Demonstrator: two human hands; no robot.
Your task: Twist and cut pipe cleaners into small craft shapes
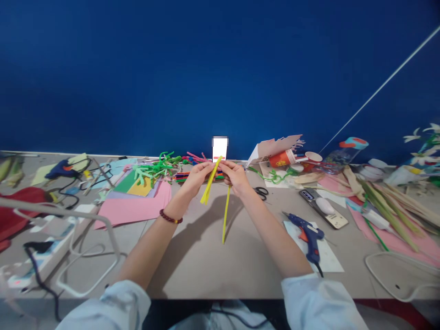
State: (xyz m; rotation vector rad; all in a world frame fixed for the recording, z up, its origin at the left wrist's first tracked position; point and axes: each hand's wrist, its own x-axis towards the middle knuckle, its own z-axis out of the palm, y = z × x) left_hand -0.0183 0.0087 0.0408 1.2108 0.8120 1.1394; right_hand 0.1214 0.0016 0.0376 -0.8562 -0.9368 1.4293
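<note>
My left hand and my right hand are raised above the table, close together. Both pinch a yellow pipe cleaner between fingers and thumbs. One folded part of it slants down to the left of my right hand, and a thin strand hangs straight down below the hands. The point where the hands grip it is hidden by my fingers. A dark red bead bracelet circles my left wrist.
Below the hands lies a beige table. Pink and coloured paper sheets and green pipe cleaners lie to the left. Black scissors, a blue glue gun, a phone and dried leaves lie to the right.
</note>
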